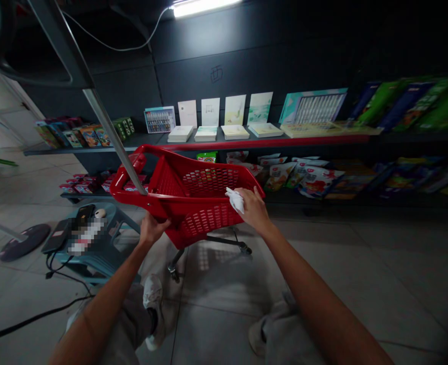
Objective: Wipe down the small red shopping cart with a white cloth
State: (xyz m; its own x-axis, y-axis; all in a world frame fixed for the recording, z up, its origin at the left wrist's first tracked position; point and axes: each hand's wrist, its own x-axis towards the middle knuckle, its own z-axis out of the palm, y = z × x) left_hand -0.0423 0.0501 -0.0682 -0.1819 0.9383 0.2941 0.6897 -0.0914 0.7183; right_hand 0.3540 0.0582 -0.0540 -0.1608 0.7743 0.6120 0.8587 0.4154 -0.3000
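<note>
- A red shopping cart [209, 215] is being seen standing on the tiled floor in front of the shelving, near the middle of the view, its handle end to the left.
- A white cloth [234, 200] is being gripped by the right hand [252, 207] at the top rim of the cart's near side, towards its right end; the fingers are being bent over the rim, and part of the cloth is being left exposed on the hand's left side.
- The near side of the cart, below the handle end, is being touched by the left hand [153, 229]; its thumb is being laid along the red wall (how firmly its other fingers are closing cannot be told, as they are partly hidden).
- Just left of the cart, a blue-grey stool [112, 253] is being used to bear several small objects, one of which is being obscured by a pixelated patch.
- A metal pole [108, 133] is being shown slanting across the handle end in the foreground.
- Behind the cart, stacks of books [207, 133] are being displayed on the red-edged upper shelf [193, 146], with thin white volumes being stood upright behind them.
- Snack bags [279, 175] are being kept below, to the right of the cart.
- The dark wall is being lit by a tube lamp [204, 6].
</note>
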